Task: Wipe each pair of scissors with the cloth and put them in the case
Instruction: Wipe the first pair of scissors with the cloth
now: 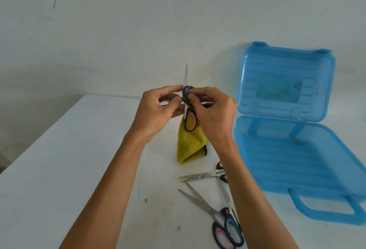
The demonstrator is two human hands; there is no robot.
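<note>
Above table (pixel 79 149) | left grip (pixel 156 110) holds scissors (pixel 190 122) | right grip (pixel 213 114) pinches cloth (pixel 191 145)

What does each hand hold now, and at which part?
The left hand grips the raised scissors at a handle loop; the right hand pinches the yellow cloth around the blade near the pivot.

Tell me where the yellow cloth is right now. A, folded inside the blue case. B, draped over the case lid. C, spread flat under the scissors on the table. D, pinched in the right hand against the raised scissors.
D: the right hand pinches the yellow cloth around the blade of the scissors that the left hand holds up, and the open blue case has no cloth in it.
</note>
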